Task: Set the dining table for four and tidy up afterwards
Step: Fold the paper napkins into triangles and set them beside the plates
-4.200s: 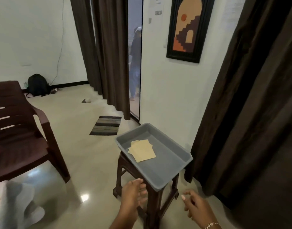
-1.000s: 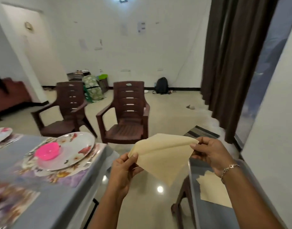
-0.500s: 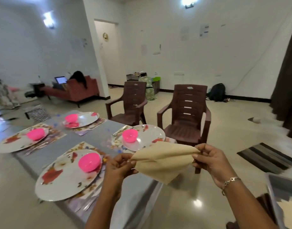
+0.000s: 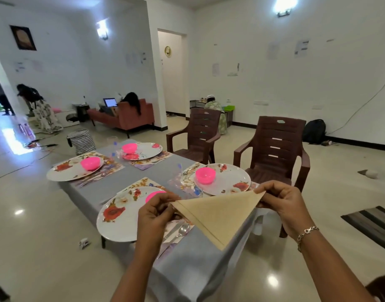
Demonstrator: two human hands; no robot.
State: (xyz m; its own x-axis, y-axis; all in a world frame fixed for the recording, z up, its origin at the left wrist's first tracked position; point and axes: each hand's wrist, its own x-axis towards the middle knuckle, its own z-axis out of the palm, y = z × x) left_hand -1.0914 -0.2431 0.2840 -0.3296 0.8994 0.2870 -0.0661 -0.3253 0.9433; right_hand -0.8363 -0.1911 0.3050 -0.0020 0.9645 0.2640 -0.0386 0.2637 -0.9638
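Since half a second ago we have swung further toward the tabletop (image 4: 196, 260), so all four settings now show, and the napkin (image 4: 217, 216) is drawn tauter into a triangle.

Nearest us, our left hand (image 4: 156, 211) pinches the napkin's left corner and our right hand (image 4: 280, 203) pinches its right corner. The folded point hangs toward 6 o'clock, in the air over the near corner of the grey tabletop.

At 9 o'clock from the napkin sits the near plate (image 4: 119, 216), its pink bowl (image 4: 154, 196) half hidden behind our knuckles. A spoon (image 4: 183, 228) lies just beside that plate, under the cloth's left edge. At 12 o'clock lies the second plate (image 4: 228, 182) with a bowl of its own, and two far plates (image 4: 67, 171) lie toward 10 and 11 o'clock. Brown chairs (image 4: 274, 149) stand beyond, toward 12 and 1 o'clock.

We judge the napkin step is in hand, since no napkin lies at any setting yet. The next move calls for lowering this one beside a plate, clear of the spoon, and keeping the fold closed as both pinches let go.
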